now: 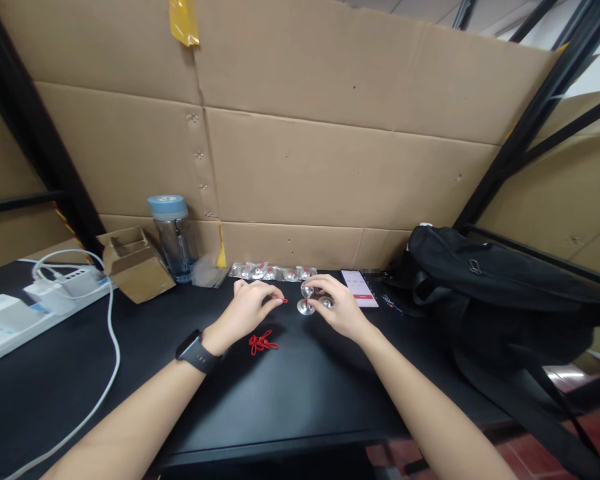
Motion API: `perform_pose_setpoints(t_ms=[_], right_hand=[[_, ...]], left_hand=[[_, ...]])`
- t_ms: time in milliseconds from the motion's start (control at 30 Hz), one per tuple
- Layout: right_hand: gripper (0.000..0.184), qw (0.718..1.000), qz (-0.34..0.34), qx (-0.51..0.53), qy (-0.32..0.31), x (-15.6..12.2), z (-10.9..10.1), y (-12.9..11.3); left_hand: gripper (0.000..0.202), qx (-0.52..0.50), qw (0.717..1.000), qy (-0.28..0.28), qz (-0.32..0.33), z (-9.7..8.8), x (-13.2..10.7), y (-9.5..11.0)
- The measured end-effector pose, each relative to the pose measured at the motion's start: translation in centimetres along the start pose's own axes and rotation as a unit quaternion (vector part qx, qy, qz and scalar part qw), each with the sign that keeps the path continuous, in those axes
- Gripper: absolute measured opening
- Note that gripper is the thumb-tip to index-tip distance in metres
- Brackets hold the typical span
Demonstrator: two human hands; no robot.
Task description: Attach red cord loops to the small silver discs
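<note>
My left hand (247, 308) pinches the end of a red cord (284, 301) between thumb and fingers. My right hand (337, 308) grips small silver metal discs (307, 305), one resting on the black table (290, 393), another by my fingers. The two hands are close together at the table's middle. A knotted bundle of red cord (263, 343) lies on the table just below my left hand. A black smartwatch (196, 353) is on my left wrist.
A row of small bagged silver pieces (273, 272) lies by the cardboard wall. A phone (360, 288) lies right of my hands, beside a black backpack (500, 293). On the left are a blue-lidded bottle (174, 237), a cardboard box (135, 263), a power strip (25, 313) and a white cable (111, 347).
</note>
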State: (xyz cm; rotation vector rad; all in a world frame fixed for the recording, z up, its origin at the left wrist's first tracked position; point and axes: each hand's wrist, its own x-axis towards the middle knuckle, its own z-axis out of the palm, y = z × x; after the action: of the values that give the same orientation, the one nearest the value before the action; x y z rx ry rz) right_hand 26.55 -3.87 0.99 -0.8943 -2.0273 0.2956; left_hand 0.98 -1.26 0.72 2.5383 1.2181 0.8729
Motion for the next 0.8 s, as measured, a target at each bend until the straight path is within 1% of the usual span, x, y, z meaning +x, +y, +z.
perform_pose_setpoints(t_ms=[100, 233, 367, 467, 600, 700, 800], right_hand=[[0.025, 0.998, 0.002, 0.042, 0.041, -0.2, 1.3, -1.5], [0.026, 0.993, 0.017, 0.078, 0.081, -0.5, 2.7, -2.2], [0.030, 0.989, 0.025, 0.117, 0.089, -0.7, 3.4, -2.1], [0.031, 0.986, 0.032, 0.141, 0.088, -0.8, 3.6, -2.1], [0.035, 0.981, 0.048, 0.171, 0.079, -0.8, 3.7, -2.1], [0.036, 0.979, 0.055, 0.183, 0.073, -0.9, 3.9, -2.0], [0.037, 0.977, 0.067, 0.193, 0.065, -0.9, 4.0, -1.9]], left_hand=[[0.023, -0.021, 0.999, 0.028, -0.012, 0.3, -0.2, 1.4], [0.022, -0.058, 0.996, 0.065, -0.011, 1.0, -0.4, 2.2], [0.015, -0.093, 0.991, 0.099, -0.002, 1.7, -0.4, 2.2], [0.014, -0.095, 0.989, 0.115, -0.004, 1.9, -0.5, 2.3], [0.014, -0.074, 0.990, 0.118, -0.002, 1.7, -0.7, 2.8], [0.014, -0.028, 0.992, 0.127, -0.002, 1.4, -0.9, 3.1], [0.013, 0.026, 0.989, 0.144, 0.015, 1.3, -1.0, 3.3]])
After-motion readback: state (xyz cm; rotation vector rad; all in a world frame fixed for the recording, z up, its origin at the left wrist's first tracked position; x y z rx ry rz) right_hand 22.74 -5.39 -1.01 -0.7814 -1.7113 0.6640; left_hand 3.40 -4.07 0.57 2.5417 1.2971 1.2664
